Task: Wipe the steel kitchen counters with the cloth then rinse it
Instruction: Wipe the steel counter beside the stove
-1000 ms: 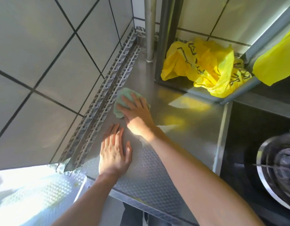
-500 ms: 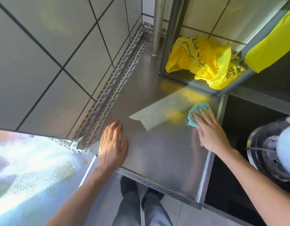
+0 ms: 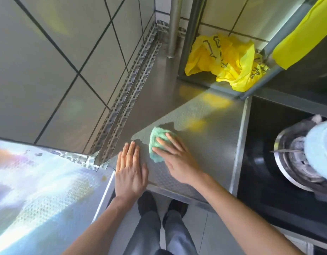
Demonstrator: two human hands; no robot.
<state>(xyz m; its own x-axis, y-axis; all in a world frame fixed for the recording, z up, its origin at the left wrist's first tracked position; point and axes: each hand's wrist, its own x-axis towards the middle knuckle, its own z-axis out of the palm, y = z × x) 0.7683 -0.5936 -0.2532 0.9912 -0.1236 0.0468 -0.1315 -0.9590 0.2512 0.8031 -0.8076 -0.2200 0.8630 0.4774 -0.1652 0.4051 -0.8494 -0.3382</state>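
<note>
A small teal cloth (image 3: pixel 155 142) lies on the textured steel counter (image 3: pixel 210 144), near its front left part. My right hand (image 3: pixel 177 159) presses flat on the cloth, fingers spread over its right half. Just left of it, my left hand (image 3: pixel 130 172) rests palm down on the counter's front left corner, fingers together, holding nothing. The two hands are a short gap apart.
A crumpled yellow plastic bag (image 3: pixel 227 61) sits at the back on a steel frame. A steel pole (image 3: pixel 174 26) stands in the corner by the tiled wall (image 3: pixel 57 61). Right of the counter is a black stove with a burner (image 3: pixel 297 155). A bright steel surface (image 3: pixel 39 190) lies at left.
My right hand has swept the cloth from the counter's right edge back to the front left, next to my left hand. The left hand has stayed in place.
</note>
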